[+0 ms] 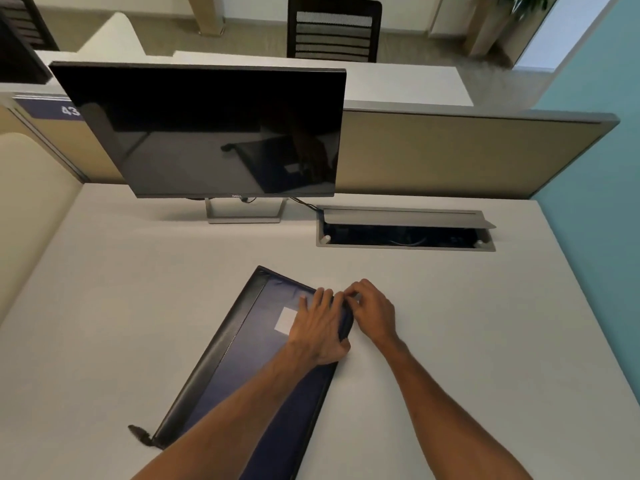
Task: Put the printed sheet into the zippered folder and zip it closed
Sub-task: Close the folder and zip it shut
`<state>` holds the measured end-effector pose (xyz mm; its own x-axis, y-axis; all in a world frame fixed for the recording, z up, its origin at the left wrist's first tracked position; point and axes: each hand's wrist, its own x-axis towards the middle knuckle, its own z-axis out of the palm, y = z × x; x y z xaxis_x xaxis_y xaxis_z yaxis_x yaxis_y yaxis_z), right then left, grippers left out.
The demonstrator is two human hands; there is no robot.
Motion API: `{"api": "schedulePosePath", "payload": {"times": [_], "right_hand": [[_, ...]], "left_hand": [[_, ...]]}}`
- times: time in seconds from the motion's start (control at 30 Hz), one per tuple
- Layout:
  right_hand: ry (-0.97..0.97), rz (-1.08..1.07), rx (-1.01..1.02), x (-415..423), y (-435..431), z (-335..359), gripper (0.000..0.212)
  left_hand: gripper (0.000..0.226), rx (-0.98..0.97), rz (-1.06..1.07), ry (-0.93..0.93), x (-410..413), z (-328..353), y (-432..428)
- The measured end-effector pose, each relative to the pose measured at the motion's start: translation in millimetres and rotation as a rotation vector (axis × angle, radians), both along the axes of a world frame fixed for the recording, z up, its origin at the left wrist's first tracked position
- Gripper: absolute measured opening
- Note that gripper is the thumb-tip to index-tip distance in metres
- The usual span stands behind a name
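Note:
A dark blue zippered folder (242, 362) with a black spine strip lies slanted on the white desk, a small white label (285, 318) on its cover. My left hand (318, 327) rests flat on the folder's far right part, thumb hooked over its right edge. My right hand (372, 311) pinches something small at that same edge, near the far corner; what it pinches is too small to identify. No printed sheet shows anywhere. A black pull strap (140, 435) hangs off the folder's near left corner.
A dark monitor (201, 129) on a metal stand stands at the back of the desk. Right of it is an open cable hatch (405, 230) set into the desk (121, 306). Partition panels border the back and left; a teal wall is at the right.

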<state>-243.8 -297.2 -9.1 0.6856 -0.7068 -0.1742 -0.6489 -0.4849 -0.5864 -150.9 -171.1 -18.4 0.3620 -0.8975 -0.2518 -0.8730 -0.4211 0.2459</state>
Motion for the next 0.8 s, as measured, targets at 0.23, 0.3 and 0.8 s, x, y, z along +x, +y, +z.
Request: {"api": "schedulePosePath", "payload": {"times": [0.23, 0.3, 0.8], "right_hand": [[0.018, 0.263, 0.026, 16.6, -25.2, 2.8, 0.016], [0.044, 0.335, -0.005, 19.8, -28.8, 4.1, 0.018], [0.113, 0.713, -0.134, 84.5, -26.6, 8.9, 0.023]], "left_hand": [[0.082, -0.165, 0.403, 0.049, 63.8, -15.5, 39.6], [0.080, -0.150, 0.497, 0.011, 76.4, -20.0, 58.1], [0.090, -0.250, 0.614, 0.143, 84.0, -35.0, 96.0]]}}
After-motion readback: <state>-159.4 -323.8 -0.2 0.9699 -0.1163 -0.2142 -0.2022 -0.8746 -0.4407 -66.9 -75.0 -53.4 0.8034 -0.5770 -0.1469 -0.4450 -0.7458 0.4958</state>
